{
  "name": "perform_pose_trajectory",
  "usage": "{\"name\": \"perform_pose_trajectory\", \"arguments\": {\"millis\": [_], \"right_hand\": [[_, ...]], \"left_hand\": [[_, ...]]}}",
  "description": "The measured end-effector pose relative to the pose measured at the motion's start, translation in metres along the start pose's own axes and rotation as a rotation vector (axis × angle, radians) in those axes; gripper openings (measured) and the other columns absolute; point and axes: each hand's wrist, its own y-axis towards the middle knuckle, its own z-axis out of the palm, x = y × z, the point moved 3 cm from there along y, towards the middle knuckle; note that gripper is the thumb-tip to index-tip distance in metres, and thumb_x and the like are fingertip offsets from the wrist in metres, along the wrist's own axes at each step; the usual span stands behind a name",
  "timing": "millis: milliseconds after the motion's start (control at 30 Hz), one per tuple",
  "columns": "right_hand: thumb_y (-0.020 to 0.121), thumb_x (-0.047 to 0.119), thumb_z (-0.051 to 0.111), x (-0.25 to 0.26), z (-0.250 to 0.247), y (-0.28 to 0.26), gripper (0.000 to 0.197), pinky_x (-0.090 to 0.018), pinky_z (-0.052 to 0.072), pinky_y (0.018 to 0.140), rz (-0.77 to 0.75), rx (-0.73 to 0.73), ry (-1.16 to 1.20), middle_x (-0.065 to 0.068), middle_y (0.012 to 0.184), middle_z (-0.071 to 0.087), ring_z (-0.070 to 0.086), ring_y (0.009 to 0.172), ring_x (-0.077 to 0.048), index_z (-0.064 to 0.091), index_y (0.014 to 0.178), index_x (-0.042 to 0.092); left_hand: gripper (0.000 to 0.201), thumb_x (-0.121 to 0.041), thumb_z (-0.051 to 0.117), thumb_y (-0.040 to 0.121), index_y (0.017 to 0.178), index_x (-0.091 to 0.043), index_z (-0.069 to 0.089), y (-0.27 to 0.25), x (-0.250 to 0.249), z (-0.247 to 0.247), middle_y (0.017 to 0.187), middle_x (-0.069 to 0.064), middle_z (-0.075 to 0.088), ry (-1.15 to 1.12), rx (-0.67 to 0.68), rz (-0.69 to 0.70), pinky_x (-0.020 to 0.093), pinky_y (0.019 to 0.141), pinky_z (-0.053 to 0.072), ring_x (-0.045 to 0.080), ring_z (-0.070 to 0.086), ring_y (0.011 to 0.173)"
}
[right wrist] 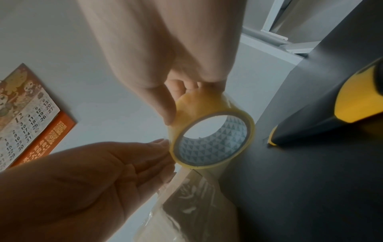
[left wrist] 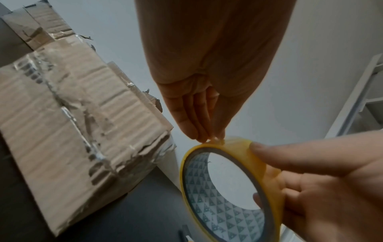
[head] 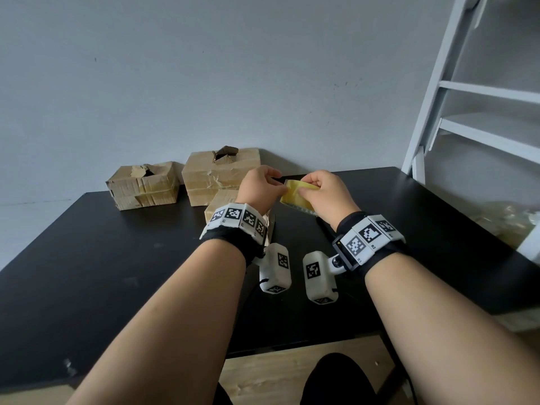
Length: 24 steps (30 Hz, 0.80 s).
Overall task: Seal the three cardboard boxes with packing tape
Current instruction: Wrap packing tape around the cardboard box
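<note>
Three worn cardboard boxes stand at the back of the black table (head: 117,273): one at the left (head: 143,185), a taller one (head: 222,171) beside it, and a smaller one (head: 220,201) partly hidden behind my left wrist. Above the table my right hand (head: 304,185) grips a yellow roll of packing tape (head: 298,195), thumb on the outer band (right wrist: 211,137). My left hand (left wrist: 209,139) pinches the loose tape end at the roll's rim (left wrist: 228,188). The nearest box (left wrist: 82,122) shows old torn tape on its face.
A black-and-yellow utility knife (right wrist: 331,114) lies on the table right of the roll. Crumpled clear plastic (right wrist: 186,204) sits below my hands. A white ladder frame (head: 467,97) rises at the right. A calendar (right wrist: 27,117) hangs on the wall.
</note>
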Motion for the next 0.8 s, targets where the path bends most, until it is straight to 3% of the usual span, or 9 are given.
{"name": "perform_pose_trajectory", "arguments": {"millis": [100,200,400,467,533,633,733,800], "right_hand": [[0.092,0.013,0.058,0.0,0.001,0.0,0.014,-0.02,0.049,0.064,-0.014,-0.008,-0.013,-0.002,0.101,0.067,0.063,0.09,-0.017,0.065,0.105,0.013],[0.092,0.013,0.057,0.001,0.001,0.0,0.008,-0.03,0.052,0.075,-0.045,-0.026,-0.06,0.0,0.1,0.065,0.062,0.093,-0.019,0.062,0.097,0.017],[0.09,0.013,0.058,-0.002,-0.007,0.004,0.008,-0.044,0.056,0.082,-0.041,-0.081,-0.16,0.001,0.098,0.061,0.061,0.096,-0.024,0.058,0.092,0.021],[0.09,0.013,0.058,-0.005,-0.009,0.006,0.009,-0.044,0.055,0.084,-0.032,-0.092,-0.183,0.0,0.103,0.063,0.062,0.1,-0.025,0.06,0.095,0.02],[0.089,0.012,0.059,-0.007,-0.01,0.007,0.012,-0.042,0.054,0.087,-0.032,-0.097,-0.229,-0.003,0.109,0.065,0.061,0.102,-0.025,0.063,0.1,0.017],[0.089,0.011,0.06,-0.011,-0.012,0.009,0.011,-0.042,0.051,0.089,-0.065,-0.128,-0.349,-0.006,0.107,0.063,0.06,0.1,-0.026,0.065,0.099,0.012],[0.089,0.018,0.059,-0.02,-0.01,0.011,0.011,-0.035,0.045,0.081,-0.079,-0.161,-0.521,-0.007,0.096,0.062,0.06,0.095,-0.029,0.068,0.093,0.011],[0.09,0.022,0.059,-0.028,-0.008,0.013,0.015,-0.034,0.044,0.078,-0.026,-0.146,-0.544,-0.01,0.097,0.065,0.062,0.094,-0.032,0.069,0.092,0.012]], "left_hand": [[0.018,-0.006,0.065,0.082,0.099,-0.012,0.06,0.001,-0.001,0.001,0.086,0.005,0.066,0.02,-0.01,-0.005,0.037,0.079,0.056,0.022,0.065,0.08],[0.014,-0.007,0.061,0.085,0.098,-0.011,0.058,0.001,-0.005,0.003,0.093,0.009,0.065,0.062,-0.008,0.007,0.036,0.078,0.055,0.026,0.064,0.085],[0.02,-0.01,0.058,0.09,0.109,-0.006,0.056,0.002,-0.014,0.009,0.095,0.005,0.061,0.14,0.023,0.057,0.018,0.062,0.042,0.016,0.056,0.085],[0.021,-0.009,0.058,0.09,0.11,-0.005,0.056,0.001,-0.015,0.012,0.098,0.006,0.061,0.151,0.026,0.06,0.019,0.063,0.041,0.016,0.055,0.086],[0.021,-0.009,0.057,0.09,0.11,-0.004,0.056,0.0,-0.015,0.015,0.098,0.007,0.061,0.154,0.022,0.056,0.023,0.071,0.043,0.017,0.055,0.087],[0.02,-0.009,0.057,0.09,0.11,-0.003,0.054,-0.004,-0.016,0.021,0.091,0.003,0.057,0.16,0.038,0.057,0.026,0.073,0.043,0.017,0.053,0.084],[0.019,-0.01,0.057,0.09,0.107,-0.006,0.054,-0.012,-0.018,0.032,0.083,-0.003,0.053,0.187,0.08,0.068,0.024,0.071,0.04,0.015,0.052,0.08],[0.017,-0.009,0.058,0.088,0.105,-0.007,0.055,-0.015,-0.017,0.035,0.086,-0.003,0.055,0.216,0.084,0.088,0.024,0.071,0.039,0.015,0.053,0.083]]}}
